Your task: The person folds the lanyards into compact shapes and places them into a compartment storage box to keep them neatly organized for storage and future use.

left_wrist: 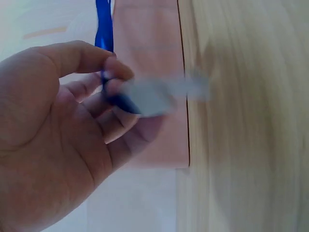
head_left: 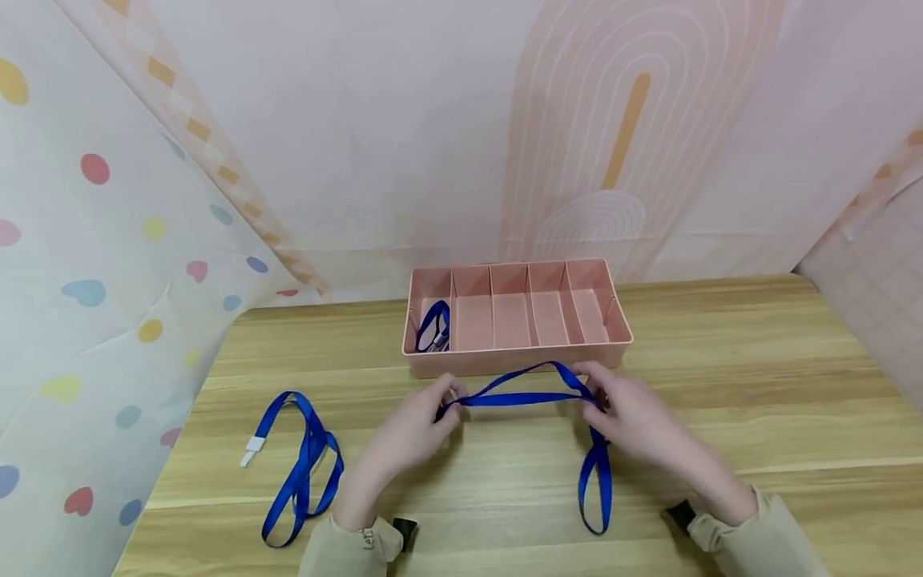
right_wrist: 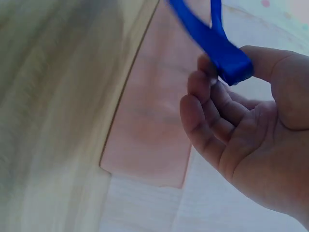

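Note:
A blue lanyard [head_left: 530, 398] is stretched between both hands, just in front of the pink box. My left hand [head_left: 418, 425] pinches one end between thumb and fingers; in the left wrist view its pale clip [left_wrist: 154, 96] sticks out, blurred. My right hand [head_left: 638, 409] pinches the lanyard farther along, and a loop of it hangs below those fingers. In the right wrist view the blue strap [right_wrist: 227, 60] folds over at the thumb and fingertips. A second blue lanyard [head_left: 310, 449] with a white clip lies on the table to the left of my left hand.
A pink box [head_left: 519, 361] with several compartments stands at the back of the wooden table [head_left: 757, 385], near the patterned cloth backdrop. Its leftmost compartment holds a coiled blue lanyard [head_left: 433, 324] with a clip. On the left side hangs a dotted cloth [head_left: 94, 320].

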{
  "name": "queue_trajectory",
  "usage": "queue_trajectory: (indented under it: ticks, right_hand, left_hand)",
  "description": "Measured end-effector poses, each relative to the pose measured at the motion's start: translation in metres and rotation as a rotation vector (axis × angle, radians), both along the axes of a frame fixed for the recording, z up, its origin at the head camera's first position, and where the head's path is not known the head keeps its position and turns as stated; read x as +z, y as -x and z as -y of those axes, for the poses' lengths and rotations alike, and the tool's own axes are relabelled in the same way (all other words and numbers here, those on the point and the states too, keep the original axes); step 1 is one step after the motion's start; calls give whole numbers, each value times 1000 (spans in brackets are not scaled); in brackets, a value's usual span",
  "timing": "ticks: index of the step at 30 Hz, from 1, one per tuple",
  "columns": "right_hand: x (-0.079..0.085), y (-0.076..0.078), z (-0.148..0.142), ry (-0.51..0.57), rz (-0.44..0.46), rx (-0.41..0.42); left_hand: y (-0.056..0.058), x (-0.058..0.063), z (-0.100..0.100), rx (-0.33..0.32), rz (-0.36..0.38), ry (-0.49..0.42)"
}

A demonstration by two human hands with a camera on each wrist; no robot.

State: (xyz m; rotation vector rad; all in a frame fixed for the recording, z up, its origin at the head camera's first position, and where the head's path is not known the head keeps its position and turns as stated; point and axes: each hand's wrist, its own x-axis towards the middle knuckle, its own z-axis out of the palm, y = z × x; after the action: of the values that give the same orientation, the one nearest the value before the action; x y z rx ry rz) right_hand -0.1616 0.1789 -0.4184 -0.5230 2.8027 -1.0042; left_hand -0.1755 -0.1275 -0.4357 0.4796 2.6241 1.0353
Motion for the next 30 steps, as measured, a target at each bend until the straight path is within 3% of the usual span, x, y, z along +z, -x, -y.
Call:
queue_trajectory:
  ticks: [3,11,19,30]
  right_hand:
    - [4,0,-4,12,-23,1]
    - [11,3,-24,16,-58,49]
    - [17,4,-36,-10,-65,68]
    - [24,4,-51,-23,-61,90]
  left_hand:
    - [0,3,1,4,5,-28]
    - [1,9,7,19,-67,-61]
    - [1,15,18,12,-97,-1]
    - [0,22,29,-12,-66,-31]
